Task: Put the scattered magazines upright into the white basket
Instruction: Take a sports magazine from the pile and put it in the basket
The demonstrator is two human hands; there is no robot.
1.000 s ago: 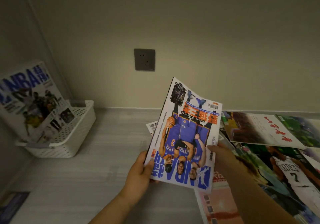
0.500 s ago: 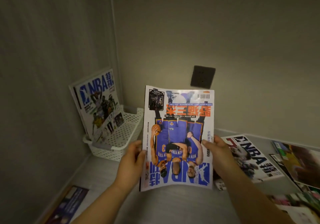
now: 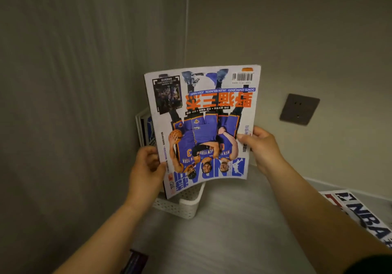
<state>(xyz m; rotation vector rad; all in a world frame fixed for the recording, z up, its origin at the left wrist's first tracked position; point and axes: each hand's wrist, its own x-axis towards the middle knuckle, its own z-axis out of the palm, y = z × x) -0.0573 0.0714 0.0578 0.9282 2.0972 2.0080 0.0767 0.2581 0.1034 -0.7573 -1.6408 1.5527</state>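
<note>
I hold a blue and white basketball magazine (image 3: 203, 125) upside down, upright in the air, right above the white basket (image 3: 182, 207). My left hand (image 3: 146, 167) grips its left edge and my right hand (image 3: 262, 146) grips its right edge. The basket stands in the corner on the grey surface and is mostly hidden behind the held magazine. Another magazine (image 3: 145, 129) stands in the basket against the left wall, only its edge showing.
A magazine with large NBA lettering (image 3: 360, 214) lies flat on the surface at the right. A dark wall socket (image 3: 299, 109) sits on the back wall. Something dark (image 3: 135, 261) lies at the bottom edge by the left wall.
Both hands have carried the magazine left and toward the corner, over the basket. It now covers the basket and the magazine standing in it. The view has swung left.
</note>
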